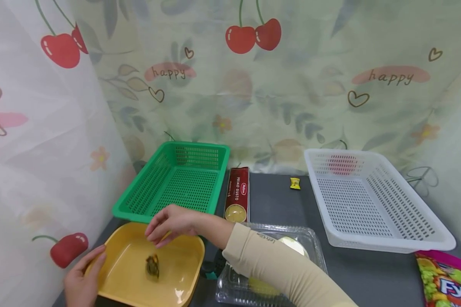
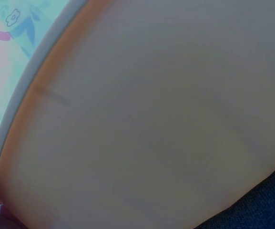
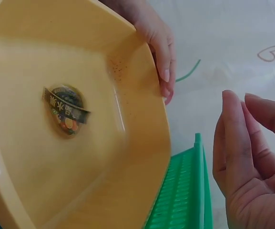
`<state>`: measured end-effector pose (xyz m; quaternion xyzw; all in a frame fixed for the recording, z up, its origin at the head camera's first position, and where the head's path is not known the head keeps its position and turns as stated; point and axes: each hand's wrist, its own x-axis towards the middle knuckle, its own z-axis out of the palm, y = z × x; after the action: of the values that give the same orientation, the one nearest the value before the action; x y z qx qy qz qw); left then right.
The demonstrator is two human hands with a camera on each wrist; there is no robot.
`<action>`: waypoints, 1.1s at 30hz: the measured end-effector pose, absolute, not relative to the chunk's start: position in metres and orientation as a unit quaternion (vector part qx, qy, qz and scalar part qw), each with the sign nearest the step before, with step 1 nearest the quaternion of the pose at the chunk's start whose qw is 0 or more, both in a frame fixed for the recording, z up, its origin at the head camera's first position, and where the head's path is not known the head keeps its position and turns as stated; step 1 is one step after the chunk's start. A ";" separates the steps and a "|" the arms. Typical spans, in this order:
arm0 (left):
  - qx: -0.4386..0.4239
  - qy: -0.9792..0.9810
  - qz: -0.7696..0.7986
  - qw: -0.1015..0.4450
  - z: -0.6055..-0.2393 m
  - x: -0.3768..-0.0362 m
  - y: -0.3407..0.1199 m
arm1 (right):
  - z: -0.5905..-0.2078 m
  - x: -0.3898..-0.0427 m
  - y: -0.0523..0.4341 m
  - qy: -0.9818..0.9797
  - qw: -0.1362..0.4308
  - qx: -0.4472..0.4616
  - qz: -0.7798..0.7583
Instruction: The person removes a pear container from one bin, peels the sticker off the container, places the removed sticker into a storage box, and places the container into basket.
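Note:
My left hand (image 1: 82, 273) holds the left rim of a yellow plastic basin (image 1: 119, 273), thumb over the edge. On the basin's floor is a dark oval fruit label (image 1: 152, 265), which shows printed characters and fruit pictures in the right wrist view. My right hand (image 1: 174, 224) hovers above the basin's far side, nearest to that label. Seen from the right wrist, the right hand's fingers (image 3: 236, 138) are lightly bent, the thumb apart from them, with nothing between. The basin's underside (image 2: 142, 114) fills most of the left wrist view.
Behind the basin stands a green basket (image 1: 184, 187), beside a red pasta box (image 1: 237, 192). A clear plastic container (image 1: 311, 243) lies under the right forearm. To the right are a white basket (image 1: 357, 209), a small yellow packet (image 1: 295, 183) and a colourful bag (image 1: 445, 277).

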<state>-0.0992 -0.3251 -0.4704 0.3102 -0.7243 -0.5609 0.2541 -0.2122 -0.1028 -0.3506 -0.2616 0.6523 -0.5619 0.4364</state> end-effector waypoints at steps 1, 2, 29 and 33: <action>0.311 -0.716 -0.571 0.254 -0.469 -0.099 -0.324 | -0.351 -0.212 -0.103 0.653 0.436 -0.261 -0.562; 0.315 -0.717 -0.568 0.252 -0.468 -0.099 -0.324 | -0.350 -0.212 -0.103 0.653 0.436 -0.261 -0.561; 0.303 -0.781 -0.421 0.348 -0.442 -0.089 -0.304 | -0.334 -0.210 -0.069 0.589 0.475 -0.290 -0.586; 0.248 -0.788 -0.385 0.411 -0.424 -0.083 -0.289 | -0.328 -0.215 -0.050 0.575 0.473 -0.301 -0.596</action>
<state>-0.0835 -0.2890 -0.4238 0.2483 -0.7881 -0.3848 0.4112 -0.2152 -0.0500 -0.3285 -0.3011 0.5746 -0.5960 0.4733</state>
